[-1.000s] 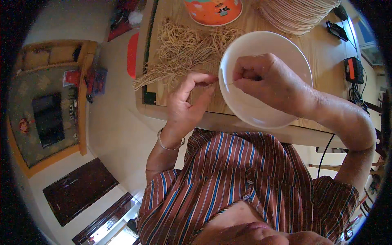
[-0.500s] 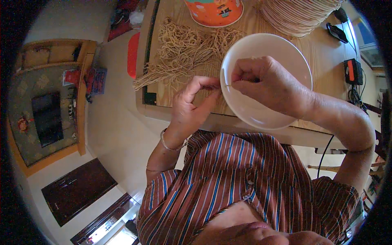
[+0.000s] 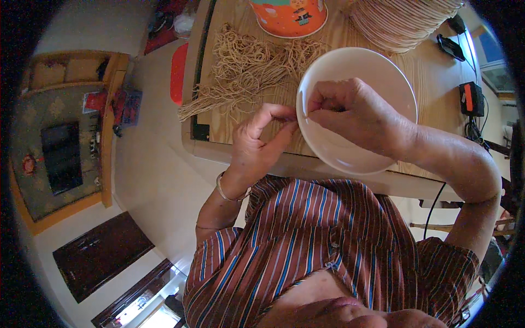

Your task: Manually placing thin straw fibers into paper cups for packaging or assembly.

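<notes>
A white bowl [image 3: 350, 156] stands near the table's front edge, in front of me. My left hand [image 3: 260, 139] is at its left rim, thumb and forefinger pinched together, and what they hold is too small to make out. Over the bowl, my right hand [image 3: 363, 117] has its fingers curled in a pinch facing the left one. A thin pale strand shows faintly at the right fingertips, in the narrow gap between both pinches. Behind the left hand lies a loose, tangled heap of beige cords [image 3: 246, 65], its straighter ends trailing to the table's left edge.
An orange printed tub [image 3: 290, 19] stands behind the cords. At the back right is a stack of pale, ring-shaped coils [image 3: 402, 22]. A black box with an orange patch [image 3: 471, 98] and cables lie along the right side of the wooden table [image 3: 432, 82]. A red stool [image 3: 178, 74] is left of it.
Both hands keep nearly the same pinched pose over the bowl's left rim. The right fingertips have moved slightly, and the pale strand at them shows less than before.
</notes>
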Demonstrator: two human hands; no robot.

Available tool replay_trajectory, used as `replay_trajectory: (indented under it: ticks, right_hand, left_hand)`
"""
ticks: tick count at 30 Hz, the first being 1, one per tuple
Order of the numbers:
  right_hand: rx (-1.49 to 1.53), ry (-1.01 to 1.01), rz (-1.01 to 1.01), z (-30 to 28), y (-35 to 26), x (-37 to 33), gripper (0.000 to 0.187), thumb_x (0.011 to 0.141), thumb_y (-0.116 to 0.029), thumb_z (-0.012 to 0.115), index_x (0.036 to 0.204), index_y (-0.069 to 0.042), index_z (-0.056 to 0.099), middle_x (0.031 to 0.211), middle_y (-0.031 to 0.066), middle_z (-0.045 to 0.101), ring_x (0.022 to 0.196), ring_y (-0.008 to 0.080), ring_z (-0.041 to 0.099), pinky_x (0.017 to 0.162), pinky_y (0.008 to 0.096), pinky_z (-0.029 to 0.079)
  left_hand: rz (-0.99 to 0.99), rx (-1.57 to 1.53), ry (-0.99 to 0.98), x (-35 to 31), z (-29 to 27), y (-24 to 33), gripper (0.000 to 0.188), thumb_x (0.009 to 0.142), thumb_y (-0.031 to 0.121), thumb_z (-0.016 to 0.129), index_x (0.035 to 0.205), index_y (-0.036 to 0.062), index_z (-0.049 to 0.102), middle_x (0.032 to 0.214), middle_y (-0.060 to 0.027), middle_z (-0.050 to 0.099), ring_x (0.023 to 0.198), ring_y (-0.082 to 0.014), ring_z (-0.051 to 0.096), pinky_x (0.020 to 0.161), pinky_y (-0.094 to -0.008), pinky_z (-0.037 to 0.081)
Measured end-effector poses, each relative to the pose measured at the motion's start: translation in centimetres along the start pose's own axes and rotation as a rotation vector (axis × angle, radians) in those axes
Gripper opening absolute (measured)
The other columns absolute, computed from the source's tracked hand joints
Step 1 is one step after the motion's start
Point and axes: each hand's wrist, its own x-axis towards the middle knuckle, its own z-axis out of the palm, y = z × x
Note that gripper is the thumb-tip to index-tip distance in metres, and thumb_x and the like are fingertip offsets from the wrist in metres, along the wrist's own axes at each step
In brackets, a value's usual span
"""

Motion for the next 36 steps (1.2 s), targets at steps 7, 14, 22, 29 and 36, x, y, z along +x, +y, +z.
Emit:
replay_trajectory:
  ticks: [7,14,22,29,36]
  right_hand:
    - [-0.037,0.025,-0.065,0.0,0.0,0.1,0.008,0.088,-0.008,0.059,0.089,0.0,0.061,0.075,-0.001,0.061,0.072,0.0031,0.053,0.064,0.023,0.046]
    - [-0.021,0.014,-0.002,0.1,-0.3,0.3,0.007,0.088,-0.008,0.059,0.09,-0.001,0.061,0.075,-0.0012,0.06,0.074,0.0026,0.052,0.065,0.0224,0.046]
    - [-0.048,0.058,-0.044,0.3,0.2,0.4,0.017,0.083,-0.012,0.062,0.093,0.002,0.066,0.081,0.0183,0.069,0.073,0.0195,0.067,0.068,0.0361,0.053]
    - [-0.121,-0.012,0.025,0.5,0.1,0.5,0.011,0.089,-0.009,0.06,0.094,0.0,0.061,0.079,0.0029,0.064,0.077,0.0058,0.057,0.067,0.0255,0.049]
    - [-0.147,0.06,-0.111,0.7,0.5,0.2,0.014,0.087,-0.009,0.061,0.096,0.001,0.059,0.077,0.0032,0.063,0.072,0.0075,0.058,0.064,0.0268,0.048]
  left_hand:
    - [0.032,0.101,0.01,0.2,0.0,0.6,0.018,0.083,-0.002,0.065,0.1,0.0021,0.063,0.093,-0.0091,0.068,0.089,-0.0166,0.066,0.08,-0.0294,0.052]
    - [0.092,0.148,0.031,0.3,0.2,0.5,0.017,0.082,-0.002,0.064,0.098,0.0021,0.063,0.09,-0.01,0.066,0.085,-0.0209,0.066,0.076,-0.0311,0.052]
    - [0.165,0.215,0.077,0.4,0.7,0.0,0.018,0.08,0.002,0.067,0.095,0.0039,0.059,0.085,-0.0096,0.064,0.08,-0.024,0.065,0.072,-0.0327,0.051]
    - [0.109,0.131,0.09,0.2,1.0,0.0,0.016,0.081,0.0,0.066,0.094,0.0031,0.057,0.085,-0.0094,0.064,0.079,-0.0193,0.065,0.071,-0.0307,0.051]
    - [-0.083,-0.242,0.153,-0.5,0.8,-0.9,0.009,0.09,-0.001,0.056,0.097,0.0048,0.056,0.091,-0.0012,0.059,0.083,-0.0068,0.054,0.074,-0.0237,0.047]
